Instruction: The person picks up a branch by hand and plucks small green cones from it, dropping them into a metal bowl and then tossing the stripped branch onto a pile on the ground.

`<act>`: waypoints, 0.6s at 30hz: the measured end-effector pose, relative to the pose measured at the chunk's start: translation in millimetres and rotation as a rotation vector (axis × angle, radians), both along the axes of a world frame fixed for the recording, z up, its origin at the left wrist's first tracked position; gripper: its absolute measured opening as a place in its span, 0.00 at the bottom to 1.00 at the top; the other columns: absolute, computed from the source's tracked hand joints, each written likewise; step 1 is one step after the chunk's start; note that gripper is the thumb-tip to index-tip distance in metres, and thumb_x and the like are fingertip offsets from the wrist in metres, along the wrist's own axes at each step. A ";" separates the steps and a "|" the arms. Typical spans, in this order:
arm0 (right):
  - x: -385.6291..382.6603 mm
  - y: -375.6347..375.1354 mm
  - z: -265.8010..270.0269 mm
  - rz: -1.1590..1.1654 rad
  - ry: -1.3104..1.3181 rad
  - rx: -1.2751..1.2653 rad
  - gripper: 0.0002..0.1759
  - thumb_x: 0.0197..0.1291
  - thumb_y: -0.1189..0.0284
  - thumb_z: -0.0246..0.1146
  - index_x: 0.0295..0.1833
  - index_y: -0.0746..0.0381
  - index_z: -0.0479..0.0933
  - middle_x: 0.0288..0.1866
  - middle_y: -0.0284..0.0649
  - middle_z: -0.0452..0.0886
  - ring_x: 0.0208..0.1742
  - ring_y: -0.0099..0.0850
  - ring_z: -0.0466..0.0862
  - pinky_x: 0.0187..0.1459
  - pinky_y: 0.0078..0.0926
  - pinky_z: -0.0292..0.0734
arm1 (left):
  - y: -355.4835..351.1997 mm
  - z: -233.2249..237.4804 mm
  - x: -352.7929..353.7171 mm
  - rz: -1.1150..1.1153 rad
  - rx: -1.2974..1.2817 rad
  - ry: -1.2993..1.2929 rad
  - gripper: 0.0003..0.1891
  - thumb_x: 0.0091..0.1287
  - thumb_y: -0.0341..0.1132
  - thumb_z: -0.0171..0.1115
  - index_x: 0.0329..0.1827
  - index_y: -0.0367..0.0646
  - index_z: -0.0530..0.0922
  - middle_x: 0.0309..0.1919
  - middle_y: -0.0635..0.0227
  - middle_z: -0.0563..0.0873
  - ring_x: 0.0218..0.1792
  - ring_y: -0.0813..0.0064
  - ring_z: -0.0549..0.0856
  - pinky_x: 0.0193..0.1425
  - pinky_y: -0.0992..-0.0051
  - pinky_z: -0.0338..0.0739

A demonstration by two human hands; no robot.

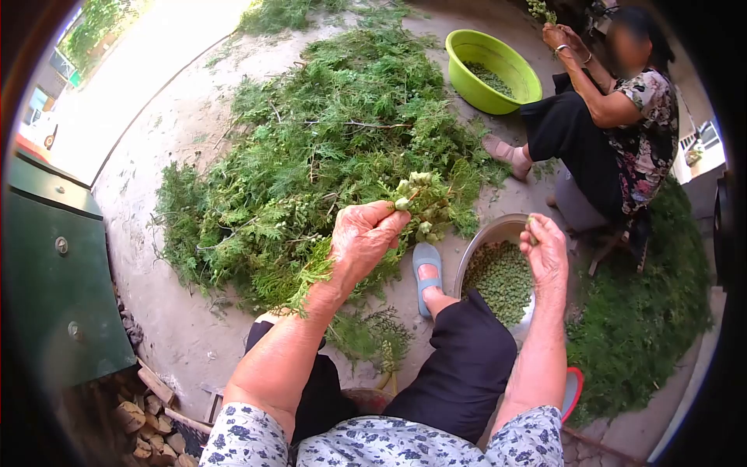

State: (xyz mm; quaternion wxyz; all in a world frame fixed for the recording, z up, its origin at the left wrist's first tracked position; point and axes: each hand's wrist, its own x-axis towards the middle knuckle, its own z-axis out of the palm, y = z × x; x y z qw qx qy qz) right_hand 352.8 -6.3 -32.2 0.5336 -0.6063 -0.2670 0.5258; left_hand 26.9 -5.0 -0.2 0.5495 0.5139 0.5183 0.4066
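My left hand is closed around a leafy cypress sprig, its thumb and forefinger at a cluster of pale green cones. Green foliage of a sprig also shows beside that wrist. My right hand is pinched shut over the edge of a metal basin; a small green bit, apparently a cone, shows at its fingertips. Many loose green cones lie in the basin. In front of my left hand spreads a big heap of cut cypress branches.
Another person sits at the right, both hands raised around a sprig. By that person stands a lime-green tub with cones inside. More greenery lies at the right. A dark green metal box and split firewood are at the left.
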 end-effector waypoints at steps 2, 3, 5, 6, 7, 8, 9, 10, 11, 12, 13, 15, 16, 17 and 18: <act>34.6 -23.6 -20.0 -0.024 -0.335 -0.199 0.13 0.54 0.77 0.60 0.47 0.65 0.76 0.39 0.35 0.79 0.35 0.23 0.80 0.37 0.20 0.76 | -1.4 0.1 1.2 0.005 0.004 0.021 0.09 0.63 0.36 0.62 0.30 0.38 0.81 0.16 0.76 0.77 0.19 0.88 0.72 0.24 0.82 0.64; 56.7 -38.3 -40.3 0.030 -0.529 -0.186 0.14 0.54 0.78 0.60 0.47 0.66 0.77 0.41 0.37 0.81 0.38 0.27 0.80 0.42 0.22 0.75 | -1.9 -0.1 1.3 0.011 0.006 0.048 0.09 0.63 0.35 0.62 0.31 0.38 0.82 0.16 0.76 0.77 0.19 0.88 0.73 0.24 0.82 0.66; 76.2 -57.1 -57.2 0.088 -0.721 -0.171 0.14 0.53 0.78 0.59 0.47 0.66 0.79 0.44 0.40 0.82 0.42 0.30 0.81 0.47 0.25 0.74 | -0.1 -7.1 0.3 0.003 0.010 0.086 0.08 0.63 0.35 0.62 0.31 0.38 0.82 0.16 0.77 0.77 0.19 0.88 0.74 0.24 0.82 0.66; 78.6 -63.1 -59.7 0.047 -0.780 -0.240 0.14 0.53 0.77 0.59 0.46 0.66 0.79 0.44 0.42 0.82 0.44 0.32 0.81 0.49 0.26 0.72 | 0.0 -9.4 -0.8 -0.009 0.012 0.128 0.08 0.62 0.35 0.62 0.32 0.38 0.82 0.17 0.77 0.77 0.19 0.88 0.75 0.24 0.82 0.67; 77.3 -65.8 -60.0 0.005 -0.839 -0.310 0.14 0.53 0.77 0.59 0.46 0.66 0.80 0.45 0.44 0.82 0.46 0.33 0.80 0.52 0.27 0.71 | -0.7 -9.0 -0.6 -0.009 0.009 0.130 0.08 0.62 0.35 0.62 0.32 0.38 0.82 0.17 0.77 0.77 0.19 0.88 0.75 0.24 0.82 0.67; 75.1 -65.1 -60.6 -0.020 -0.895 -0.273 0.12 0.55 0.79 0.57 0.43 0.67 0.81 0.41 0.44 0.83 0.45 0.32 0.80 0.51 0.27 0.71 | -1.5 -7.6 0.7 -0.006 0.005 0.103 0.08 0.62 0.35 0.62 0.33 0.38 0.82 0.17 0.77 0.77 0.19 0.88 0.75 0.24 0.82 0.67; 72.4 -62.5 -58.4 -0.021 -0.894 -0.274 0.12 0.55 0.79 0.57 0.43 0.67 0.81 0.41 0.44 0.83 0.45 0.32 0.80 0.51 0.27 0.71 | -1.8 -6.3 2.0 -0.002 0.002 0.075 0.08 0.62 0.35 0.62 0.34 0.38 0.82 0.17 0.78 0.77 0.19 0.88 0.74 0.23 0.82 0.67; 56.5 -55.4 -44.0 -0.003 -0.990 -0.085 0.11 0.56 0.79 0.56 0.44 0.67 0.80 0.40 0.43 0.83 0.43 0.30 0.80 0.48 0.25 0.73 | -1.7 -5.5 2.8 -0.003 0.003 0.076 0.08 0.62 0.35 0.62 0.34 0.38 0.82 0.17 0.78 0.77 0.19 0.88 0.74 0.23 0.82 0.67; 36.3 -46.9 -26.3 0.015 -1.079 0.107 0.11 0.57 0.79 0.56 0.44 0.68 0.80 0.39 0.42 0.83 0.41 0.28 0.81 0.45 0.22 0.74 | -1.7 -4.8 3.6 -0.007 -0.014 0.072 0.07 0.63 0.34 0.62 0.34 0.39 0.82 0.17 0.78 0.77 0.19 0.88 0.74 0.24 0.82 0.67; 4.4 -35.1 0.8 0.009 -0.868 0.101 0.10 0.57 0.79 0.56 0.44 0.68 0.80 0.37 0.40 0.83 0.39 0.25 0.80 0.41 0.19 0.74 | -1.6 -4.3 4.1 -0.011 -0.031 0.069 0.07 0.63 0.34 0.62 0.34 0.39 0.82 0.18 0.78 0.76 0.19 0.88 0.74 0.24 0.83 0.67; -31.6 -23.9 28.6 0.004 -0.657 0.094 0.10 0.57 0.79 0.57 0.43 0.67 0.79 0.34 0.38 0.82 0.37 0.22 0.80 0.37 0.16 0.74 | -1.1 -5.5 4.3 -0.011 -0.031 0.069 0.07 0.63 0.34 0.62 0.34 0.39 0.82 0.18 0.78 0.76 0.19 0.88 0.74 0.24 0.83 0.67; -84.4 -11.4 57.3 0.191 -0.602 0.261 0.10 0.56 0.78 0.61 0.44 0.66 0.79 0.32 0.34 0.80 0.33 0.18 0.79 0.32 0.13 0.73 | 1.1 -9.7 2.5 -0.015 0.009 0.092 0.08 0.63 0.34 0.61 0.32 0.39 0.81 0.17 0.78 0.76 0.19 0.89 0.74 0.23 0.83 0.67; -109.1 -7.1 62.6 0.285 -0.535 0.333 0.11 0.55 0.78 0.62 0.46 0.67 0.78 0.33 0.34 0.79 0.33 0.18 0.78 0.33 0.14 0.74 | 1.2 -10.0 2.3 -0.011 0.009 0.095 0.08 0.63 0.34 0.61 0.32 0.39 0.81 0.17 0.78 0.76 0.19 0.89 0.74 0.23 0.83 0.67; -131.5 -3.7 66.0 0.378 -0.466 0.405 0.13 0.54 0.79 0.64 0.47 0.67 0.77 0.34 0.33 0.78 0.33 0.18 0.78 0.35 0.16 0.74 | 1.7 -10.2 3.4 0.004 0.019 0.077 0.08 0.63 0.34 0.61 0.30 0.38 0.80 0.17 0.78 0.76 0.19 0.89 0.74 0.23 0.82 0.67; -151.4 -1.3 69.0 0.429 -0.580 0.478 0.14 0.53 0.79 0.65 0.46 0.66 0.77 0.34 0.33 0.77 0.32 0.19 0.77 0.34 0.16 0.73 | 1.9 -10.5 3.8 0.018 0.029 0.059 0.09 0.64 0.35 0.61 0.28 0.38 0.79 0.16 0.78 0.75 0.19 0.89 0.74 0.22 0.82 0.66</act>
